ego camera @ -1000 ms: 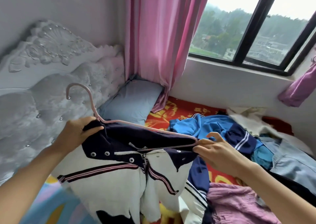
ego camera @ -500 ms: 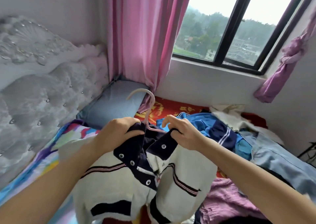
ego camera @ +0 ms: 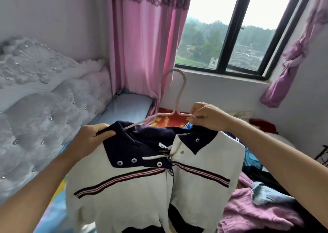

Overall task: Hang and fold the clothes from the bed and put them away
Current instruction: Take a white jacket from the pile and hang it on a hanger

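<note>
The white zip-up jacket (ego camera: 138, 197) hangs in the air between both hands, above the bed (ego camera: 168, 121), its front facing the camera. The left hand (ego camera: 90, 138) grips the navy collar at one shoulder, fingers curled round the fabric. The right hand (ego camera: 207, 117) pinches the arm of the pink hanger (ego camera: 177, 111) just above the other shoulder. The hanger's arms run down inside the collar and its hook stands upright above the neckline. The jacket has a navy yoke with metal snaps, a half-closed zip, a label at the neck and a dark-and-red stripe across the chest. Below and to the right, a purple knitted garment (ego camera: 248, 213) lies among other clothes. Beyond are a blue-grey pillow (ego camera: 124, 108), a white tufted headboard (ego camera: 44, 99), a pink curtain (ego camera: 142, 46) and a window (ego camera: 230, 37)
</note>
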